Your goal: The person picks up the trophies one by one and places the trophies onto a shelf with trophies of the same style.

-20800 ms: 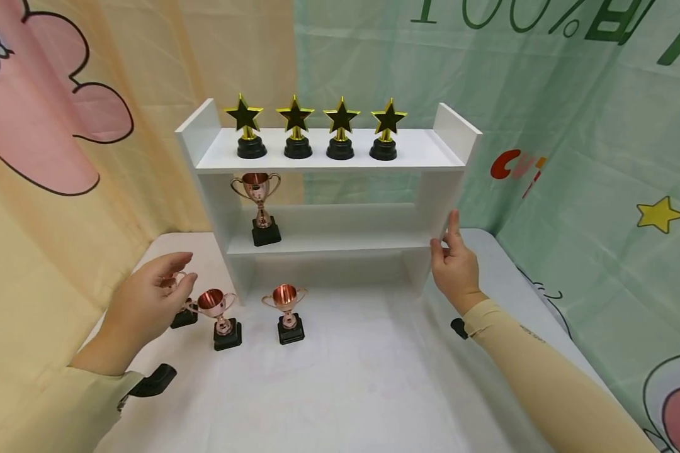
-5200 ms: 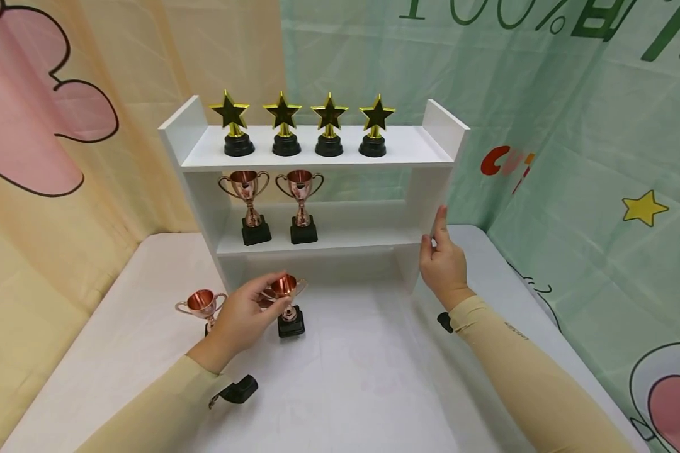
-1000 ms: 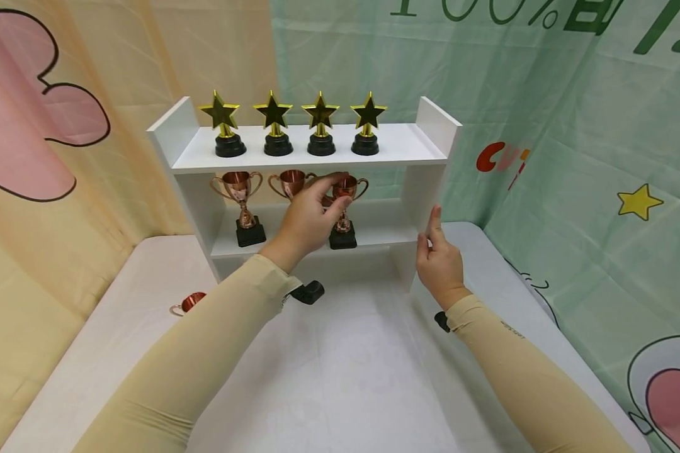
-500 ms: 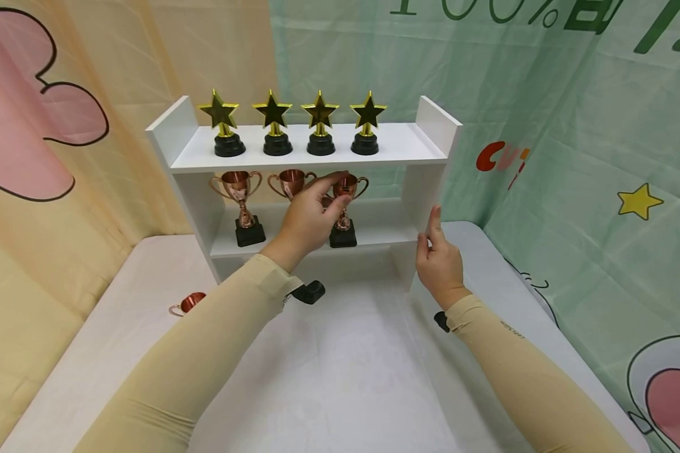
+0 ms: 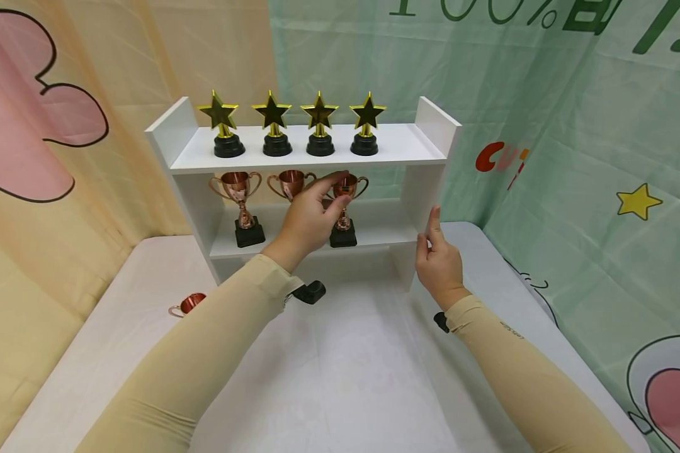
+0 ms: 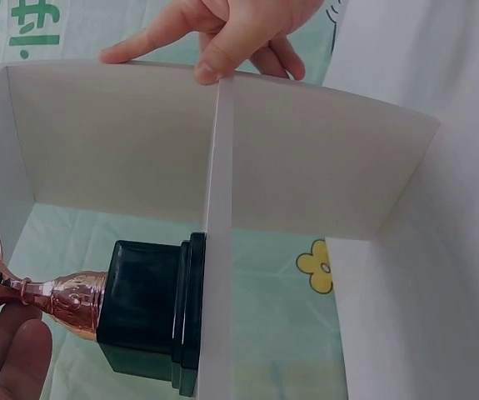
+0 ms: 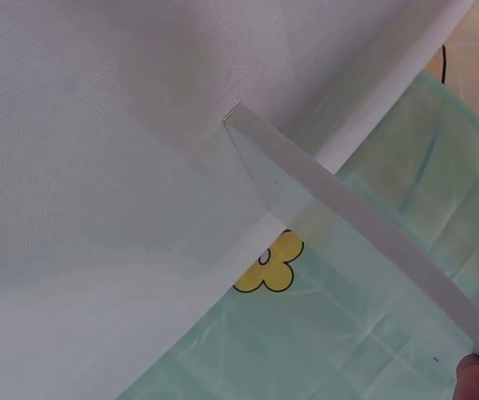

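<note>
My left hand (image 5: 311, 217) holds a rose-gold trophy cup (image 5: 343, 223) by its upper part at the middle level of a white shelf unit (image 5: 317, 167). In the left wrist view, the black base (image 6: 147, 304) sits right at the shelf board, and fingers lie beside the stem. Another trophy cup (image 5: 290, 182) is partly hidden behind this hand, and a third trophy cup (image 5: 243, 214) stands at the left. My right hand (image 5: 441, 264) grips the unit's right side panel, thumb at the front edge and index finger stretched along it.
Several gold star trophies (image 5: 320, 119) stand in a row on the top board. One more cup (image 5: 191, 302) is on the white table (image 5: 328, 377) at the left, mostly hidden by my left sleeve (image 5: 204, 340). Printed cloth (image 5: 572, 157) hangs behind and beside the table.
Over the longer span, my left hand has brought two cups from the table to the middle shelf, beside the first. During the last second both hands stay nearly still.
</note>
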The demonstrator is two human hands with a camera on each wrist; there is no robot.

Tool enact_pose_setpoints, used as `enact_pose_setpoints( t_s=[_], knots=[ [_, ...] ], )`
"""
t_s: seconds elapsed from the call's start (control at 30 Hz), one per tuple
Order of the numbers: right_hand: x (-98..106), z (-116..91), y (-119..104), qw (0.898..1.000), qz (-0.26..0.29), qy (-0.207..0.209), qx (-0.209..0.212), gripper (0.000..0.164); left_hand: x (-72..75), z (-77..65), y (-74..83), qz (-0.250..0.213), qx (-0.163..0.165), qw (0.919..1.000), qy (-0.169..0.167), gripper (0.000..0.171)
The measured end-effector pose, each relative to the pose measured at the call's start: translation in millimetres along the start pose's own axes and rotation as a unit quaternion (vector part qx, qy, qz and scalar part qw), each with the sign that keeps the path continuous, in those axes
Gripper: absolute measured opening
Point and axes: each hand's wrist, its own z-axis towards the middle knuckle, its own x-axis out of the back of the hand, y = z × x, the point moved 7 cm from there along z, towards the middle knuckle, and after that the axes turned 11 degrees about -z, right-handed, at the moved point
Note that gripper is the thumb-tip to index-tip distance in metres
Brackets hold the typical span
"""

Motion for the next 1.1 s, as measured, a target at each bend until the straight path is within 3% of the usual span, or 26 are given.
enact_pose_setpoints(
  t_s=[1.1],
  knots=[
    [-0.2, -0.4, 1.0, 1.000, 0.001, 0.005, -0.005, 0.068, -2.5, 1.7, -2.8, 0.019, 0.010, 0.9998, -0.004, 0.055]
  ],
)
